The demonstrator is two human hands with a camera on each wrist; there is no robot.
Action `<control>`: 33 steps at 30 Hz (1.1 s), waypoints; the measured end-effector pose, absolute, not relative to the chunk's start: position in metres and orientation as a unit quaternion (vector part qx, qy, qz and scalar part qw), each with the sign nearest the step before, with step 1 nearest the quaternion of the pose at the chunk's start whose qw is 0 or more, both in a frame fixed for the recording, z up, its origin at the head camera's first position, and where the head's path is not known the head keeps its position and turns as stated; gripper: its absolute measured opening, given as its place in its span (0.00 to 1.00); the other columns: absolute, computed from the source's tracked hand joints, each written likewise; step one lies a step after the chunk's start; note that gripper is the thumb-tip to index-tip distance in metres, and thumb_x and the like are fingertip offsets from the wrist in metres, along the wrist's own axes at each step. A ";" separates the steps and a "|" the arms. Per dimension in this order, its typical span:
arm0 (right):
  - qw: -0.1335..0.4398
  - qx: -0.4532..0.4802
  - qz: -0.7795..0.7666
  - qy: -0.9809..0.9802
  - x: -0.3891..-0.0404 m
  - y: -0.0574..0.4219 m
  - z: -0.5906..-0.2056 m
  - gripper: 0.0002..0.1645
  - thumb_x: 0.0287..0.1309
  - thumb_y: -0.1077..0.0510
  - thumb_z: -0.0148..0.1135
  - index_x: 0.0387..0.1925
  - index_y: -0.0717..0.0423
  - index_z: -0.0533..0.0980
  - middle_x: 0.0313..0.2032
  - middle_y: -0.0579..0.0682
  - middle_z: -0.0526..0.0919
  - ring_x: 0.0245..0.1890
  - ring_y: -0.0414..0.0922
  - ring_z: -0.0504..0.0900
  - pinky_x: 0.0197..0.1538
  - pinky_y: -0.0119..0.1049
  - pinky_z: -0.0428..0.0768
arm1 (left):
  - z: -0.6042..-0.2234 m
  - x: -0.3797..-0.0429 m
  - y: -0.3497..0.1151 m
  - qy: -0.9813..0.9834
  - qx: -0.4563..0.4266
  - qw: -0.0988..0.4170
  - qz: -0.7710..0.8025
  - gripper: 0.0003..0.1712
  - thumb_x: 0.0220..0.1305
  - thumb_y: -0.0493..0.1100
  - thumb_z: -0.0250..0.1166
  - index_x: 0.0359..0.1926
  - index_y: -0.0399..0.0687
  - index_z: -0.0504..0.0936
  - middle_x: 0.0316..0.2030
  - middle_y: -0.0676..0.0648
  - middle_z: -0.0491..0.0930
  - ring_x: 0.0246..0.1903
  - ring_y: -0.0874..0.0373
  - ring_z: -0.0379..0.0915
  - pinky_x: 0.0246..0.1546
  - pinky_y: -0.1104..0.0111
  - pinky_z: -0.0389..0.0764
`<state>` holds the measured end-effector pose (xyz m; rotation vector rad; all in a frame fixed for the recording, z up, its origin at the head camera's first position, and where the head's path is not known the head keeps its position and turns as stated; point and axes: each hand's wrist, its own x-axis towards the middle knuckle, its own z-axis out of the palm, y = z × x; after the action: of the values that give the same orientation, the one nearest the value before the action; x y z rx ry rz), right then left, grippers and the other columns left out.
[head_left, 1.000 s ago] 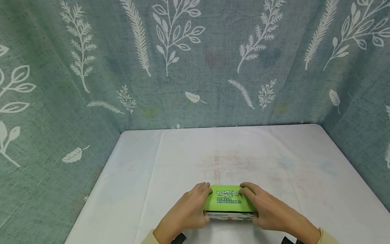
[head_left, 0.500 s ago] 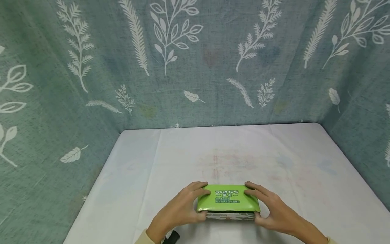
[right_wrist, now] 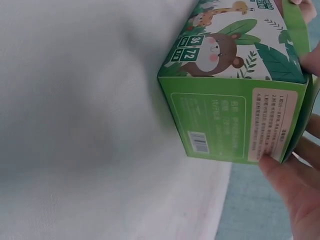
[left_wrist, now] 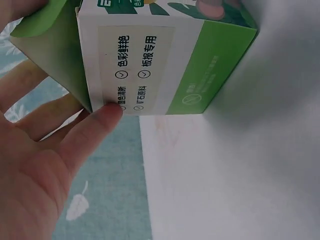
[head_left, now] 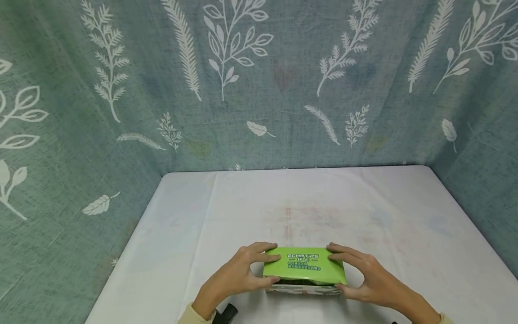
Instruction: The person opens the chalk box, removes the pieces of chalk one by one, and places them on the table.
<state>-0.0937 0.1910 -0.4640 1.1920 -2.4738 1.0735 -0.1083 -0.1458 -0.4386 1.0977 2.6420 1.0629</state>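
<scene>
Cardboard box (head_left: 305,290) at the head view's lower centre: bear-and-giraffe panel (right_wrist: 230,52), green barcoded end (right_wrist: 215,117), lime ECHOTIPS lid (head_left: 303,265) gaping nearside; left hand (head_left: 238,270) and right hand (head_left: 370,275) grip opposite ends.

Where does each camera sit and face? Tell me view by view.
Head: on the head, looking forward and down at the box, white table and curtain; the left hand, right hand and sleeves show.
Left wrist: on that wrist, looking at the box's mostly white end; part of the left hand shows.
Right wrist: on that wrist, looking at the box's green end; part of the right hand shows.
Shared by both wrist views: box, table, curtain.
</scene>
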 end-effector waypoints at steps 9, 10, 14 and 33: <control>0.162 0.391 0.374 -0.825 -0.094 0.190 -0.475 0.34 0.39 0.57 0.78 0.53 0.49 0.76 0.56 0.55 0.75 0.52 0.51 0.78 0.51 0.27 0.76 | -0.446 -0.107 -0.147 0.858 0.336 0.042 0.387 0.26 0.59 0.61 0.64 0.56 0.57 0.79 0.61 0.55 0.71 0.61 0.58 0.65 0.57 0.53 0.72; 0.172 0.395 0.377 -0.820 -0.095 0.190 -0.476 0.35 0.37 0.58 0.78 0.53 0.50 0.77 0.55 0.56 0.75 0.51 0.51 0.78 0.52 0.25 0.75 | -0.447 -0.107 -0.147 0.858 0.333 0.040 0.389 0.26 0.60 0.60 0.64 0.56 0.58 0.79 0.60 0.55 0.71 0.61 0.58 0.65 0.57 0.52 0.72; 0.187 0.396 0.390 -0.810 -0.099 0.189 -0.479 0.38 0.31 0.63 0.77 0.52 0.51 0.77 0.55 0.55 0.75 0.51 0.51 0.78 0.54 0.20 0.71 | -0.450 -0.105 -0.146 0.858 0.326 0.014 0.397 0.23 0.60 0.59 0.64 0.54 0.58 0.80 0.59 0.55 0.72 0.59 0.57 0.67 0.55 0.52 0.73; 0.126 0.377 0.393 -0.829 -0.097 0.190 -0.472 0.40 0.31 0.65 0.76 0.53 0.48 0.74 0.55 0.52 0.73 0.52 0.47 0.75 0.52 0.27 0.73 | -0.463 -0.099 -0.134 0.815 0.280 -0.043 0.506 0.20 0.53 0.52 0.72 0.47 0.54 0.80 0.54 0.49 0.76 0.53 0.50 0.74 0.46 0.67 0.80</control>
<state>-0.0969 0.1902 -0.4724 1.0991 -2.4144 1.1430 -0.0988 -0.1345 -0.4630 0.9043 2.6321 1.6335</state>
